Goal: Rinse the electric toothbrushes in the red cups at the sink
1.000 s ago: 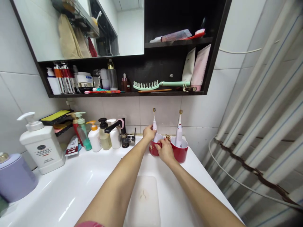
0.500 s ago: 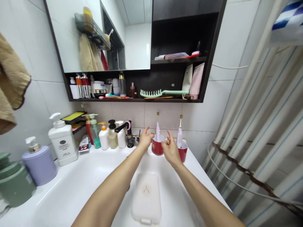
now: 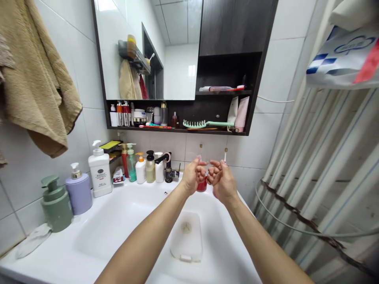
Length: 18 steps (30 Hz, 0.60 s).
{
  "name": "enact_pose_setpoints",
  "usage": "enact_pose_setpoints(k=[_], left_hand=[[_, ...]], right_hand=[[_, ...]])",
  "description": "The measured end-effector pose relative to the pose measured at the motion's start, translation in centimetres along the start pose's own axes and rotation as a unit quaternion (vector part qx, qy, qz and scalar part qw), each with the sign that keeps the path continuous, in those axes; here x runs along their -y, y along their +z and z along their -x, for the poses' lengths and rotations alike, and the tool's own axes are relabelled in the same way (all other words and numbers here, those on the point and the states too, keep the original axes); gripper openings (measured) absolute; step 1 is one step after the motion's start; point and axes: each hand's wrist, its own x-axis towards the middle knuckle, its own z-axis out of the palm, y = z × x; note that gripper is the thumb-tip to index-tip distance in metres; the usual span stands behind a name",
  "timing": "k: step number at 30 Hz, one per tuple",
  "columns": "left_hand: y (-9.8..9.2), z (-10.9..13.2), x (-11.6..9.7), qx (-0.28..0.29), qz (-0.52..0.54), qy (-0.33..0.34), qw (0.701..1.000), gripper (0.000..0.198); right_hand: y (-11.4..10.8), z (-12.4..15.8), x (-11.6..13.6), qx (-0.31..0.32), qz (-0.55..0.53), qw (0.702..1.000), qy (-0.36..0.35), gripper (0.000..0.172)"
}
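My left hand [image 3: 194, 175] is raised over the back of the sink with its fingers loosely curled and apart, holding nothing. Facing it, my right hand [image 3: 223, 179] has its palm turned inward, fingers half bent, also with nothing in it. A small gap separates the fingertips. Behind them, a red cup [image 3: 202, 185] shows partly between the hands. The tip of a toothbrush [image 3: 225, 156] rises above my right hand, whose bulk hides most of the second cup. Below the hands, a whitish translucent box [image 3: 188, 238] lies in the sink [image 3: 118, 221].
Pump bottles, among them a white one [image 3: 100, 173] and a purple one [image 3: 78, 193], line the left ledge. A black faucet [image 3: 168, 167] stands at the back. Above hangs a mirror cabinet [image 3: 177, 132]. Pipes [image 3: 314, 157] run along the right, a towel [image 3: 41, 79] hangs left.
Both hands have turned from pointing beside the red cup to palms inward, fingers curled, in front of the cups. The view has shifted, showing more of the towel and the left ledge.
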Motion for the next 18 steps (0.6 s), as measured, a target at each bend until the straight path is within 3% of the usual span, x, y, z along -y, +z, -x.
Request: enact_pose_setpoints(k=[3,8,14,18], left_hand=[[0.0,-0.2,0.0,0.019,-0.026,-0.081,0.996,0.053],[-0.6,-0.5,1.4,0.008,-0.068,-0.14,0.988,0.057],[-3.8,0.3,5.8,-0.072,-0.106,-0.2,0.971,0.056],[-5.3,0.9,7.9,-0.113,-0.121,-0.22,0.961,0.045]], right_hand=[[0.2,-0.2,-0.6,-0.017,0.055,0.998,0.015,0.046],[-1.6,-1.4,-2.8,-0.06,0.216,0.974,0.022,0.046],[-8.0,-4.3,-6.1,-0.179,0.425,0.887,0.003,0.017],[-10.9,-4.8,-7.8,-0.151,0.506,0.848,0.028,0.008]])
